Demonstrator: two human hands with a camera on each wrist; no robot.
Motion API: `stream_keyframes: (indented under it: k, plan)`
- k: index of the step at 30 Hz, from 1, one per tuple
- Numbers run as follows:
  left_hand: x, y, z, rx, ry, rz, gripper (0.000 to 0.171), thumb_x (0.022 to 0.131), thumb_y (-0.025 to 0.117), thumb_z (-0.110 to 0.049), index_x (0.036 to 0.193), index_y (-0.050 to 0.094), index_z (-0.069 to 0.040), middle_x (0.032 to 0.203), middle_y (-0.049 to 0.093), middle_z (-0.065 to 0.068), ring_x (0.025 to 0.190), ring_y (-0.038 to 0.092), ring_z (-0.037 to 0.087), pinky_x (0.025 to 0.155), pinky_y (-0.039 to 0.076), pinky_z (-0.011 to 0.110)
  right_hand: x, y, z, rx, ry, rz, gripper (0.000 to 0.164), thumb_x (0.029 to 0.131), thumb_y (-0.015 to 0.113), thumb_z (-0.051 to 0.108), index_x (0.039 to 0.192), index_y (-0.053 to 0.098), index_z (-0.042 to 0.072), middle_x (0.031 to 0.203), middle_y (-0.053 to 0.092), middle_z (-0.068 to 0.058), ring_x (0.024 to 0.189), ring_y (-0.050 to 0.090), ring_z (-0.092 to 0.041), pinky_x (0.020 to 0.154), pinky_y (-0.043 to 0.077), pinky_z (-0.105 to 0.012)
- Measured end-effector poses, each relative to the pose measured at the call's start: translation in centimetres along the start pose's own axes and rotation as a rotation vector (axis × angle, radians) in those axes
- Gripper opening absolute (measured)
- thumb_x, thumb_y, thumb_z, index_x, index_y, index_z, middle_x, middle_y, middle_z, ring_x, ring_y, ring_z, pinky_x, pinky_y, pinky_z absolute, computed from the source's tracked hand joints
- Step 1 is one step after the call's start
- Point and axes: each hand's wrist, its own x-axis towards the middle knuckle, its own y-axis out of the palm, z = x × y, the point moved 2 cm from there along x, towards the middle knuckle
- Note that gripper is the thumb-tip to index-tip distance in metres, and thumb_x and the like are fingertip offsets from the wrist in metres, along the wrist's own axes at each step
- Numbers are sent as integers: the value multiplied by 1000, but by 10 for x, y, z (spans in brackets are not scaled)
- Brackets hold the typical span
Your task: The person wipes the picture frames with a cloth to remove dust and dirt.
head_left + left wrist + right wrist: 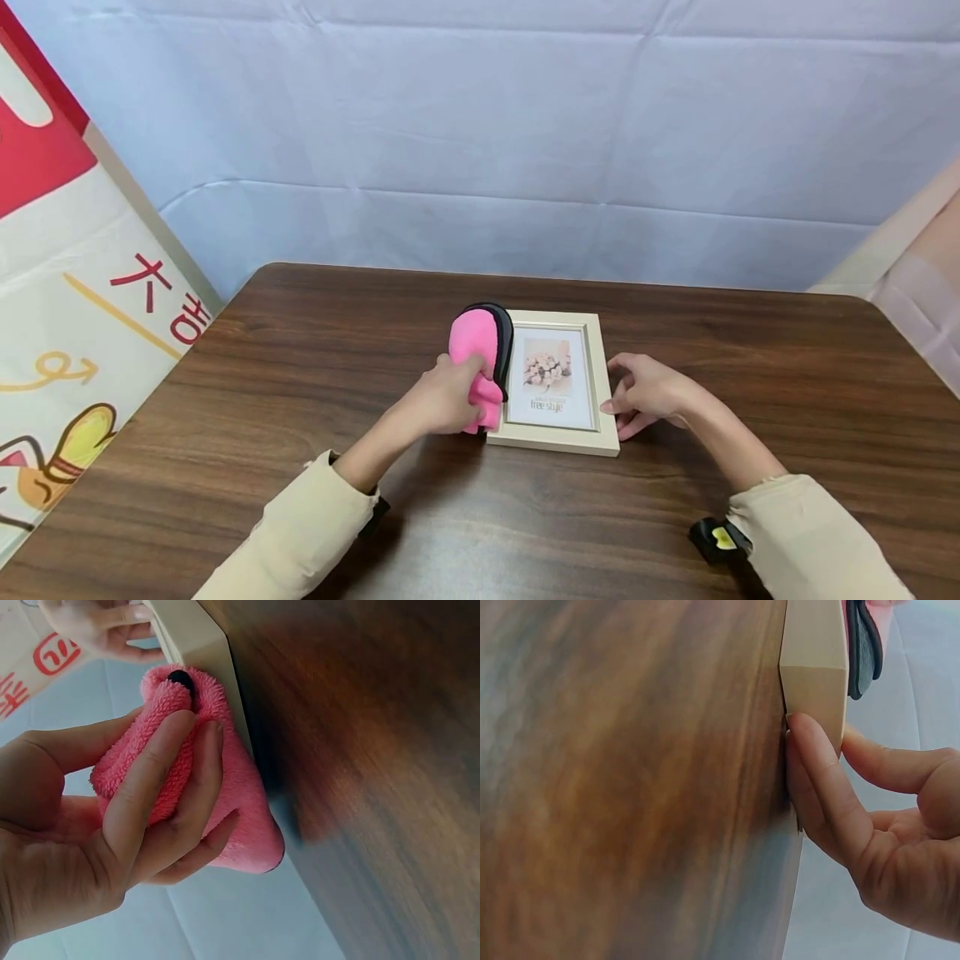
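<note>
A cream picture frame (609, 383) with a flower print lies face up on the wooden table. My left hand (447, 396) grips a folded pink fluffy cloth (474, 333) with dark edging, which overlaps the frame's left side. In the left wrist view, the fingers curl round the bunched cloth (232, 765) beside the frame's corner (202, 645). At the frame's right side, my right hand (651, 392) pinches the border. The right wrist view shows the thumb on the front face and fingertips along the outer side of the frame (814, 694), close to the tabletop.
The brown wooden table (300, 350) extends around the frame. Behind it hangs a pale creased cloth backdrop (480, 125). A printed banner (90, 333) with red characters stands at the left, and pinkish fabric (926, 283) hangs at the right.
</note>
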Motion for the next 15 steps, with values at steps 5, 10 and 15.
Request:
stream_keyframes:
  k: [5,10,15]
  plan:
    - [-3,-1,0,14,5,8,33,76,69,-9,106,55,-11,94,48,13,87,47,27,58,43,30,0,-1,-1,1,-3,-4,64,85,58,-6,133,16,-11,76,54,-16,61,59,-22,59,56,-37]
    - [5,-6,-2,5,-27,8,34,77,68,-8,108,55,-10,97,47,13,89,46,26,58,44,29,1,0,-1,9,-2,-4,64,85,58,-6,133,17,-11,77,54,-17,61,59,-22,59,56,-37]
    - [20,-14,-9,-19,-55,-1,31,77,67,-5,106,57,-11,104,46,14,97,44,26,57,46,25,0,1,-1,11,0,-3,65,85,59,-6,134,16,-11,78,54,-17,61,59,-22,59,56,-37]
